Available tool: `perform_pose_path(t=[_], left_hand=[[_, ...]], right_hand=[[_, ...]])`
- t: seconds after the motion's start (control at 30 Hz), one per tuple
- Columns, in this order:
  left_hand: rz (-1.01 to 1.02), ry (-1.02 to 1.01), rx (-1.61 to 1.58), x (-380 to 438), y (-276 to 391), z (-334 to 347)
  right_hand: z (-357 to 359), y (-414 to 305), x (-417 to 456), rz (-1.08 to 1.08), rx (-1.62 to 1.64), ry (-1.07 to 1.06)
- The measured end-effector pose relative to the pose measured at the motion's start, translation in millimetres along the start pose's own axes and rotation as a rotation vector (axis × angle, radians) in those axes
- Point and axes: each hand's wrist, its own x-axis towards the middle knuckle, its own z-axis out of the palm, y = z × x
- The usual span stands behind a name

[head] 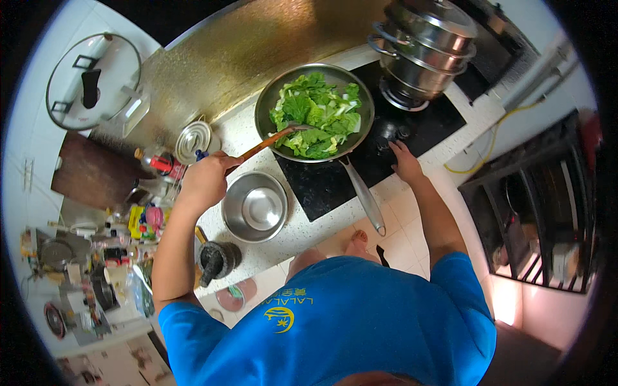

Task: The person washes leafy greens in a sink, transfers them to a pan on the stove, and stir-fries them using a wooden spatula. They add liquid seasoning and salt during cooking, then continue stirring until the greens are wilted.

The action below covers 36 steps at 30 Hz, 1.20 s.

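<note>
My left hand grips the wooden handle of a spatula. Its metal end rests among chopped leafy greens in a wide frying pan. The pan sits over the left side of a black gas cooktop, its metal handle angled toward me. At the cooktop's front, my right hand reaches a black control knob with its fingertips; the thumb is apart from it. A second knob lies just beyond the fingers. The burner under the pan is hidden.
A stacked metal steamer stands on the right burner. Left of the cooktop are a steel pot and a stone mortar. A glass lid hangs on the wall above bottles. A dark rack stands at right.
</note>
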Motion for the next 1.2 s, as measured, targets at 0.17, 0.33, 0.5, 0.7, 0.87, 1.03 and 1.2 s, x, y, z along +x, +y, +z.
perform_pose_path(t=[0.17, 0.33, 0.5, 0.7, 0.87, 1.03, 1.2], left_hand=[[-0.096, -0.05, -0.007, 0.1, 30.8, -1.9], [-0.066, 0.034, -0.059, 5.1, 34.7, -2.4], [-0.112, 0.002, -0.096, 8.5, 32.2, -4.0], [-0.075, -0.01, -0.06, 11.8, 24.0, -5.9], [-0.016, 0.016, 0.023, 17.4, 24.6, -27.2], [0.07, 0.011, 0.069, 12.9, 31.5, -85.4], [0.178, -0.151, 0.236, 18.9, 40.6, -96.1]], right_hand=[[4.4, 14.0, 73.5, -0.215, -0.015, -0.18], [6.1, 27.9, 89.7, -0.251, 0.008, -0.194], [14.6, 28.0, 85.2, -0.155, 0.132, -0.089], [26.6, 27.3, 76.6, -0.076, 0.123, -0.001], [28.0, 20.4, 71.7, -0.064, 0.035, 0.055], [20.5, 5.1, 56.7, 0.007, 0.024, 0.129], [1.2, -19.0, 2.3, 0.038, 0.318, 0.027]])
